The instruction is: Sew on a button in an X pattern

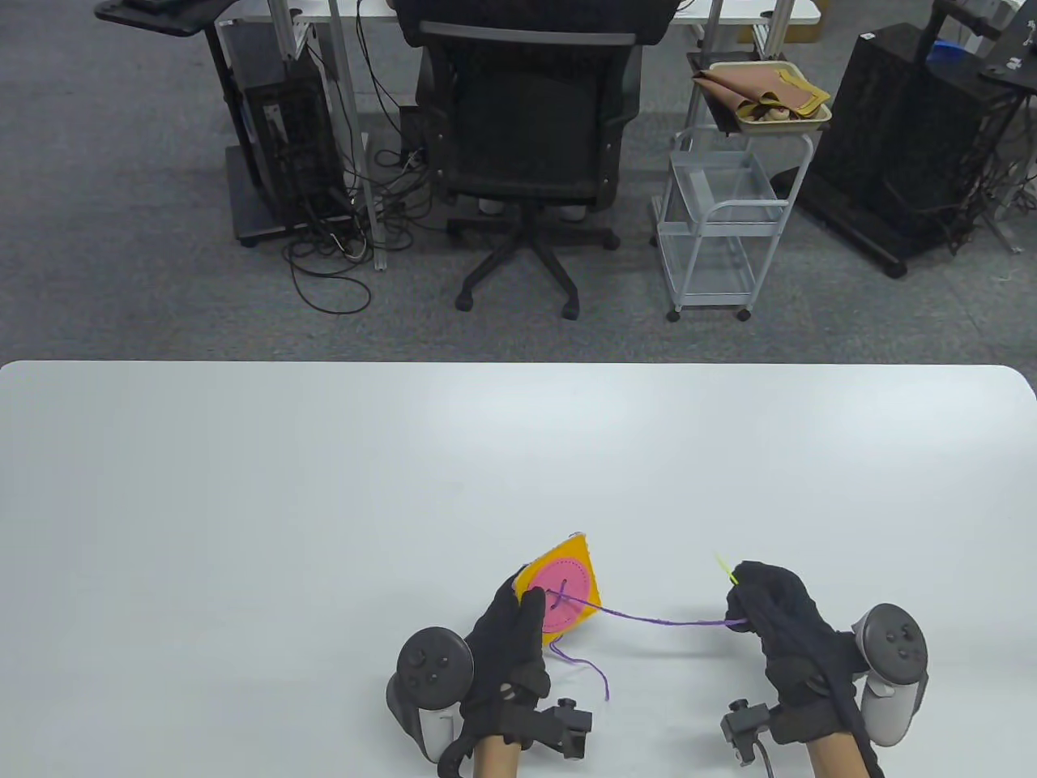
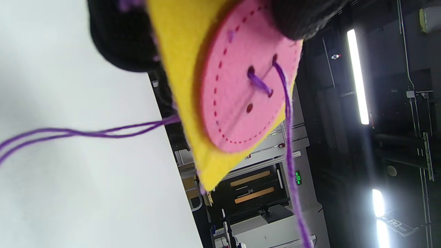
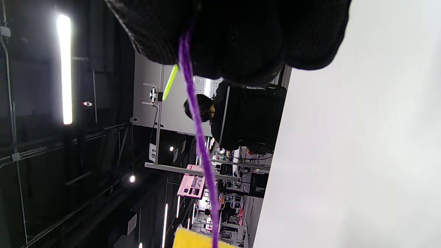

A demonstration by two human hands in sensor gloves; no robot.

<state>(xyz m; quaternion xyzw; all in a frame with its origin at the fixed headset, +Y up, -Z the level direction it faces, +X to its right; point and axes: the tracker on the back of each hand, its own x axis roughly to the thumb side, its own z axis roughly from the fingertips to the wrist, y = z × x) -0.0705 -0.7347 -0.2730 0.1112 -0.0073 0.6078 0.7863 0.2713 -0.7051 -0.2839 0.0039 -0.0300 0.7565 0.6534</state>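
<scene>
My left hand (image 1: 506,640) holds a yellow felt square (image 1: 590,579) with a large pink felt button (image 1: 561,597) on it, just above the table. In the left wrist view the button (image 2: 237,93) has one purple stitch across two holes and thread coming out of a third. A purple thread (image 1: 656,621) runs taut from the button to my right hand (image 1: 774,616), which grips a yellow-green needle (image 1: 723,569) and the thread. The needle (image 3: 170,82) pokes out past my fingers in the right wrist view. A loose thread tail (image 1: 590,668) hangs below the felt.
The white table (image 1: 324,502) spreads wide to the left and back. Beyond its far edge stand an office chair (image 1: 527,138) and a white cart (image 1: 721,219) with a tray of fabric.
</scene>
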